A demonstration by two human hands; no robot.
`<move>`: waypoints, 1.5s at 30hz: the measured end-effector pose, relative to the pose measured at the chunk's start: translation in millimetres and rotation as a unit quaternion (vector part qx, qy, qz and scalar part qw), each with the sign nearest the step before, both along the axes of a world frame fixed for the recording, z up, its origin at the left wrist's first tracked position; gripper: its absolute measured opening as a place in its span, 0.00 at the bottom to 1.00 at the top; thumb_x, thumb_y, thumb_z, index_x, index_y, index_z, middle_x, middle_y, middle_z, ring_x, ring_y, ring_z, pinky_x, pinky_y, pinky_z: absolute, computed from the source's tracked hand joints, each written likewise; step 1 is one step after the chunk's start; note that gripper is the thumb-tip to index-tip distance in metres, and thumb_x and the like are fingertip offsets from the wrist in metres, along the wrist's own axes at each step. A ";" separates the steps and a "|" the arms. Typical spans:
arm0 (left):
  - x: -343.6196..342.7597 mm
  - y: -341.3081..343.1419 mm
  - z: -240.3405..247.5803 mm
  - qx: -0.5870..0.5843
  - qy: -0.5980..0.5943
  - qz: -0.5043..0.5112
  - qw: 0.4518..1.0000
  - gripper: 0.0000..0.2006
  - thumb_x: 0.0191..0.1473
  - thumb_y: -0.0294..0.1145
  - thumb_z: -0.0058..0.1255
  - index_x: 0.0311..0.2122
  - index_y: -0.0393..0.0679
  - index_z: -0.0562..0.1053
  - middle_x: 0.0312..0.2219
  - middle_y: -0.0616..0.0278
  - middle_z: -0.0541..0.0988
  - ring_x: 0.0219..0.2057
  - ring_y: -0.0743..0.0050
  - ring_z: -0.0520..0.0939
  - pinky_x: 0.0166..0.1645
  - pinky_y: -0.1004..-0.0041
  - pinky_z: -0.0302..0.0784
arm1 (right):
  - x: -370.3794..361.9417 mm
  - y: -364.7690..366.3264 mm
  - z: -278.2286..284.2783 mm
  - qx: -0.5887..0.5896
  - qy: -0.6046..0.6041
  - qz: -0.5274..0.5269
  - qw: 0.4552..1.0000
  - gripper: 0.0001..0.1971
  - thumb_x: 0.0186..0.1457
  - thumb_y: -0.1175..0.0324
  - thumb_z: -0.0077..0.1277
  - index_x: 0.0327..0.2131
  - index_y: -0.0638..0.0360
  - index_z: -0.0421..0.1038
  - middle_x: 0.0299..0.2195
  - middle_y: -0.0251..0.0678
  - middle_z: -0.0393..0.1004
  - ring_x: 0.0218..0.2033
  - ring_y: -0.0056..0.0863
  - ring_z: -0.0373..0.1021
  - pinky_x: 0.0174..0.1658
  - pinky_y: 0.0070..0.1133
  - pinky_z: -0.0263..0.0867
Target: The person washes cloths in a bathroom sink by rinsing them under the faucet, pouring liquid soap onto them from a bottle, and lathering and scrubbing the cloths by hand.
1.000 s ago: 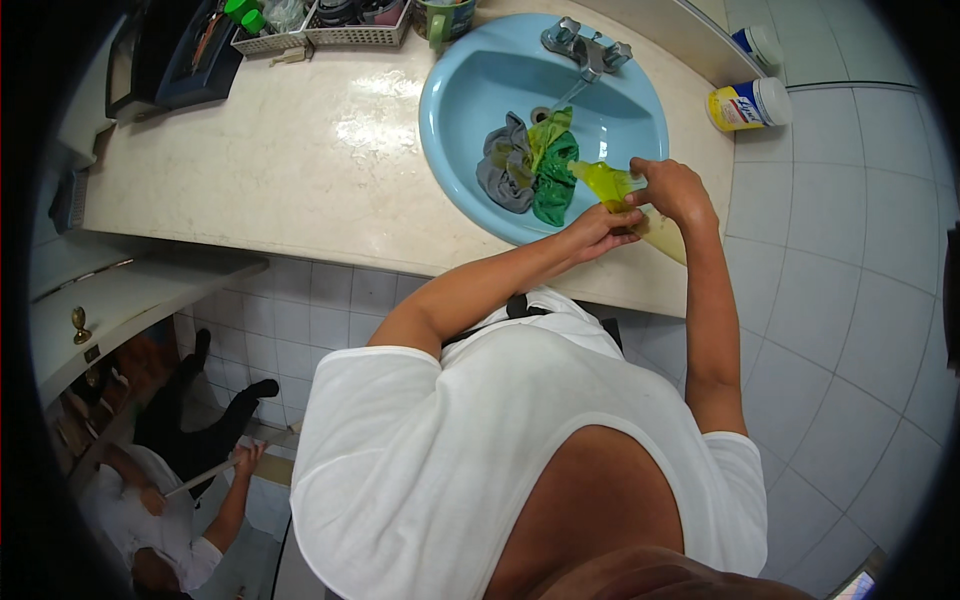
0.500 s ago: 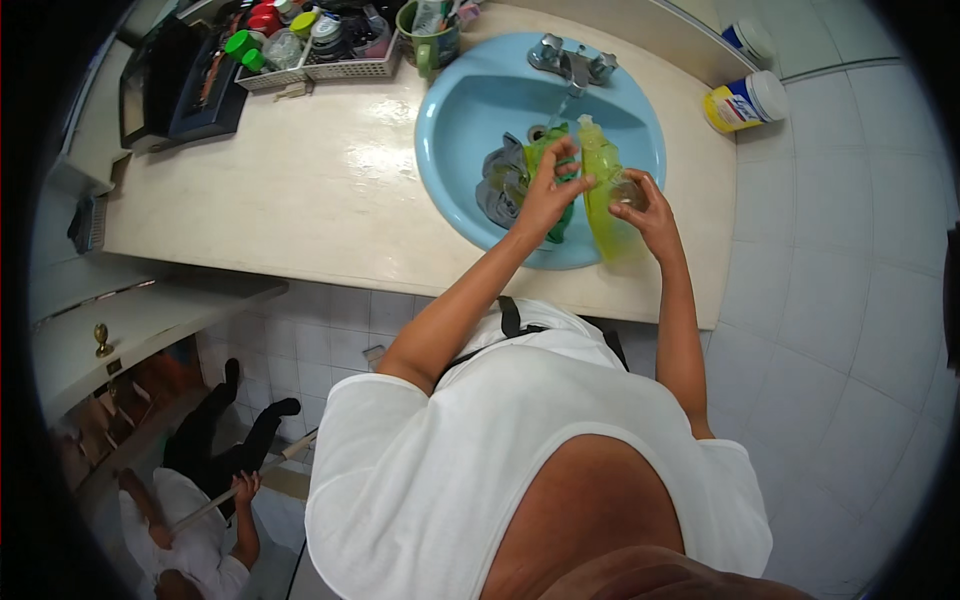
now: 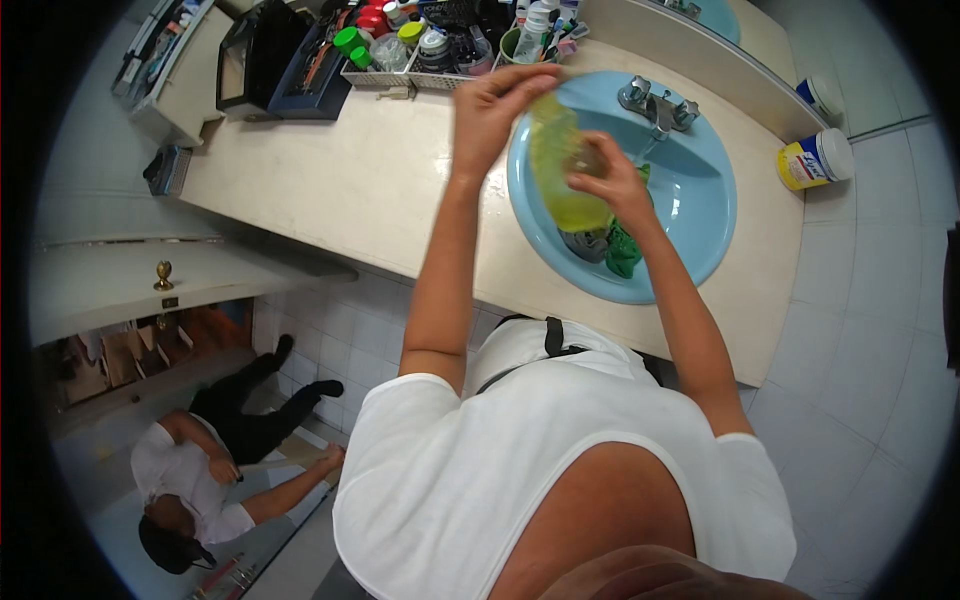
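A clear bottle of yellow-green liquid (image 3: 560,180) is between my hands, over the left side of the blue sink (image 3: 715,215). The fingers and thumb of my left hand (image 3: 492,115) are pinched together at its upper end. My right hand (image 3: 618,185) is curled against its right side, where something round and see-through shows too blurred to name. Below the bottle, a grey wet cloth (image 3: 587,246) and a green cloth (image 3: 624,252) lie in the basin, partly hidden by the bottle and my right hand.
The metal faucet (image 3: 660,112) is behind the basin. A yellow and white tub (image 3: 815,160) stands at the right. Baskets of jars (image 3: 435,60), a toothbrush cup (image 3: 530,42) and a dark box (image 3: 318,85) line the back. At lower left, another person (image 3: 195,460) holds a long pole.
The view has shifted, so the counter appears farther right. Both hands and the bottle have moved left across the basin, and my left hand has risen to the bottle's upper end.
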State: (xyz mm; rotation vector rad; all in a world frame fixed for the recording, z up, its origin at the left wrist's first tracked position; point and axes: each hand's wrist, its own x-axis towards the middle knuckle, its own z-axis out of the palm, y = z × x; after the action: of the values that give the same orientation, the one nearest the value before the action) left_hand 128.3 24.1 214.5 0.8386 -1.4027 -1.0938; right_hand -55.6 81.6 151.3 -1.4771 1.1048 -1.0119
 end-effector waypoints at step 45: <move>-154.3 -44.8 -218.0 0.346 0.053 -0.228 0.909 0.20 0.52 0.24 0.46 0.52 0.36 0.63 0.43 0.57 0.71 0.43 0.70 0.74 0.46 0.75 0.72 | -105.0 -75.2 -203.3 0.143 0.095 -0.493 0.853 0.22 0.32 0.72 0.62 0.36 0.66 0.70 0.32 0.46 0.75 0.35 0.38 0.72 0.38 0.28 0.66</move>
State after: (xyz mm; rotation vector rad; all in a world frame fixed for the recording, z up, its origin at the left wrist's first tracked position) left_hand -26.1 -20.7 -3.5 0.9394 -1.1396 -2.0402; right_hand -160.6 6.3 -52.0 -0.7158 2.1554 -1.2936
